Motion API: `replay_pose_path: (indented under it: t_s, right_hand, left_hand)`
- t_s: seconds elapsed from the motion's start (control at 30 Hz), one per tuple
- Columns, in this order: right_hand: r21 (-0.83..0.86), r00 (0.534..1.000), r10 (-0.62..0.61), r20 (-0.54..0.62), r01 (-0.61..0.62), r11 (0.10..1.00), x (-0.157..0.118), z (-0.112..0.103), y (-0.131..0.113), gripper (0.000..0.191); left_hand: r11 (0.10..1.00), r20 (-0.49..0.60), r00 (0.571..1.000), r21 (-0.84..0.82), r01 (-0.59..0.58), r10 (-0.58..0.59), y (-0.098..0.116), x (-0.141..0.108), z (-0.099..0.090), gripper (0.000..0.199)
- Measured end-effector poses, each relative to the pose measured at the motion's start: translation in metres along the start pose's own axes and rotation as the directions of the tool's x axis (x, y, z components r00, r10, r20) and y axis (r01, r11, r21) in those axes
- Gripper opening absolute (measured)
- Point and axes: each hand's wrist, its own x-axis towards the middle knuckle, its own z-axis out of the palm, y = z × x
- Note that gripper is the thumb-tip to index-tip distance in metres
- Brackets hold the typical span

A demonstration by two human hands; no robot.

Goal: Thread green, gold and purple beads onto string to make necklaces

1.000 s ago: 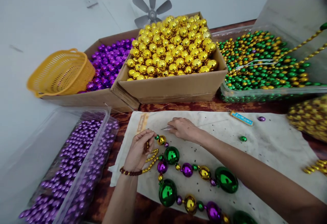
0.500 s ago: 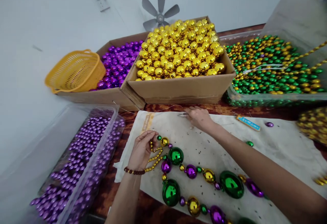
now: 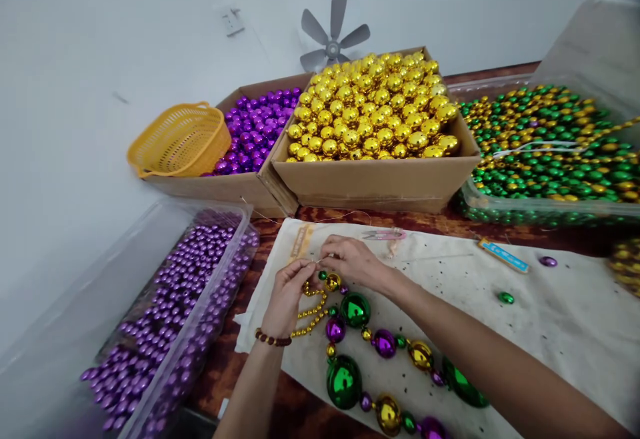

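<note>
At the upper left of the white cloth, my left hand (image 3: 290, 292) pinches the end of a bead necklace (image 3: 355, 308). Small gold beads (image 3: 314, 305) hang in loops beside its fingers, and large green, purple and gold balls trail off to the lower right. My right hand (image 3: 349, 259) meets it fingertip to fingertip, closed on a thin pale string (image 3: 319, 261) at the necklace's end. The exact grip is partly hidden. Thread snips (image 3: 384, 234) with pink handles lie on the cloth just beyond my right hand.
Cardboard boxes hold gold balls (image 3: 370, 112) and purple balls (image 3: 260, 125), with a yellow basket (image 3: 180, 142) on the left one. Clear tubs hold purple beads (image 3: 185, 292) and green-gold beads (image 3: 550, 145). A blue-labelled strip (image 3: 503, 255) and loose beads lie on the cloth (image 3: 450, 279).
My right hand has let go of the snips, leaving them on the cloth, and moved left to the string at my left hand. The whole view has shifted slightly.
</note>
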Motion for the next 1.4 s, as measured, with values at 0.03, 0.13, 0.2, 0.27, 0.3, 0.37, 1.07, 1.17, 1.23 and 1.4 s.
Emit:
replay_pose_path:
  t_s: [0.03,0.13,0.2,0.27,0.3,0.37,1.07,1.17,1.23,1.4]
  right_hand:
    - [0.008,1.000,-0.002,0.005,0.002,1.000,0.000,0.001,0.002,0.015]
    - [0.033,1.000,-0.006,0.022,0.005,0.999,-0.006,0.002,0.004,0.015]
    - [0.069,0.998,-0.031,0.049,0.028,0.997,-0.012,0.002,0.002,0.015]
    - [0.204,0.993,-0.036,0.109,0.013,0.979,-0.017,0.002,0.001,0.012]
    - [0.289,0.988,-0.028,0.150,-0.016,0.957,-0.018,0.003,0.002,0.009]
    - [0.439,0.975,0.014,0.222,-0.113,0.891,-0.016,0.006,0.005,0.012]
    - [0.597,0.805,0.053,0.591,-0.481,0.643,0.021,0.026,0.026,0.028]
    - [0.540,0.859,0.138,0.493,-0.426,0.726,0.018,0.028,0.022,0.022]
    - [0.481,0.908,0.195,0.370,-0.367,0.796,0.016,0.027,0.019,0.018]
    - [0.304,0.976,0.208,0.058,-0.216,0.928,0.003,0.016,0.000,0.012]
  left_hand:
    - [1.000,-0.010,1.000,0.024,-0.008,0.008,-0.001,0.000,-0.003,0.018]
    - [1.000,-0.033,0.999,0.031,0.004,-0.003,-0.008,0.006,-0.012,0.018]
    - [1.000,-0.039,0.999,-0.021,0.022,-0.023,-0.013,0.011,-0.017,0.017]
    - [0.998,-0.027,0.999,-0.062,0.025,-0.026,-0.014,0.015,-0.020,0.015]
    - [0.998,-0.015,1.000,-0.064,0.019,-0.020,-0.014,0.015,-0.021,0.014]
    - [1.000,0.009,1.000,-0.031,0.000,0.001,-0.012,0.015,-0.021,0.013]
    - [0.656,0.101,0.857,0.600,-0.458,0.506,-0.009,0.007,-0.015,0.013]
    - [0.691,0.053,0.884,0.602,-0.399,0.464,-0.013,0.010,-0.016,0.012]
    - [0.757,0.006,0.920,0.566,-0.327,0.393,-0.015,0.012,-0.017,0.011]
    - [0.976,0.010,0.999,0.215,-0.041,0.040,-0.014,0.016,-0.023,0.016]
